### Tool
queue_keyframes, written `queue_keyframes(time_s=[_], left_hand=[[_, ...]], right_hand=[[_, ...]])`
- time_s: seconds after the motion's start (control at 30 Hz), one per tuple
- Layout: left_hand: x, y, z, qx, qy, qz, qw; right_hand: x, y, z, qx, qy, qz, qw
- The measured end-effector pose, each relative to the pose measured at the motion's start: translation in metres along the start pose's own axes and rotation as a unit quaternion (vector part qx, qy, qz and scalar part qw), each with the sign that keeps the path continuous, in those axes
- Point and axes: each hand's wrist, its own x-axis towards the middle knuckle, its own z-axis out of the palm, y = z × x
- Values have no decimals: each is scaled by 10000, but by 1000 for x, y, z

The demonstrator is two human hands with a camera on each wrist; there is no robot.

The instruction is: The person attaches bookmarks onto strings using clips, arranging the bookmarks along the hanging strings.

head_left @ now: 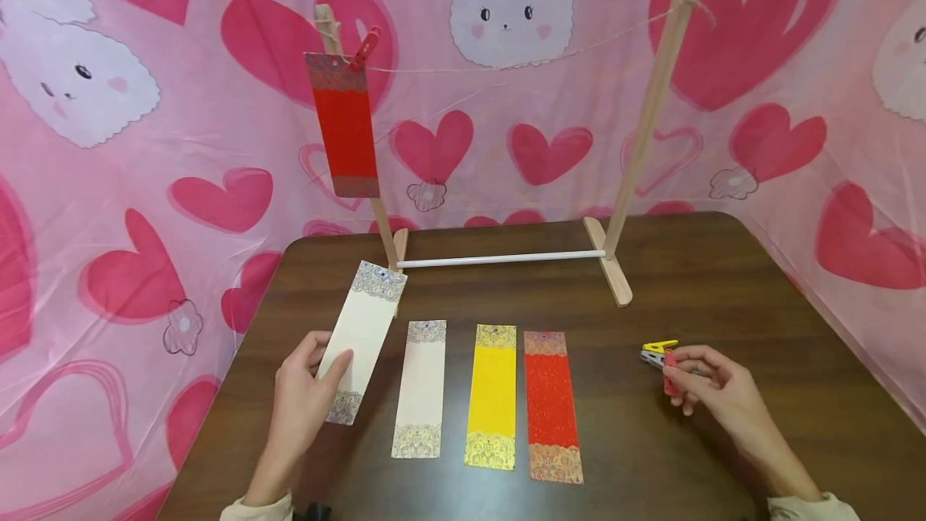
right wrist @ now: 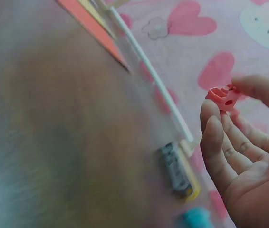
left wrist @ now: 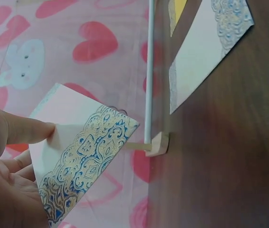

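In my left hand (head_left: 304, 388) I hold a white card (head_left: 365, 332) with blue-and-gold lace bands at both ends, thumb on its face and fingers behind. It is tilted, raised over the table's left side. My right hand (head_left: 727, 396) pinches a red clothespin (right wrist: 221, 98) between thumb and fingertips. Close by that hand lie a yellow clothespin (head_left: 660, 346) and a grey clothespin (head_left: 652, 359); a teal one (right wrist: 197, 217) shows in the right wrist view. A red card (head_left: 344, 133) hangs from the string (head_left: 463, 70), clipped by another red clothespin (head_left: 365, 47).
On the dark wooden table (head_left: 492, 288) lie a white card (head_left: 419, 388), a yellow card (head_left: 492, 396) and a red card (head_left: 552, 404) in a row. Behind them stands a wooden frame with two posts (head_left: 651, 119) and a white bar (head_left: 499, 259). Pink heart-patterned cloth (head_left: 550, 143) surrounds the table.
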Motion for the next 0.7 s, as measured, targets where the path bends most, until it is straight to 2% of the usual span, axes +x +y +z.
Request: queue_keyframes(time_s=[0.13, 0.23, 0.4, 0.6, 0.7], left_hand=[[4, 6, -1, -122, -15, 99, 9999], [8, 9, 0, -243, -50, 145, 9996], [15, 12, 0, -371, -178, 161, 9990], [21, 16, -6, -295, -120, 222, 9992], [24, 18, -8, -287, -152, 269, 9991]], right_hand=[[12, -14, 1, -162, -199, -410, 9988], [19, -23, 3, -472, -184, -606, 9969], [24, -34, 8, -957, -27, -447, 9944], [32, -41, 15, -672, -16, -537, 9963], [35, -47, 17, -1026, 93, -518, 9933]])
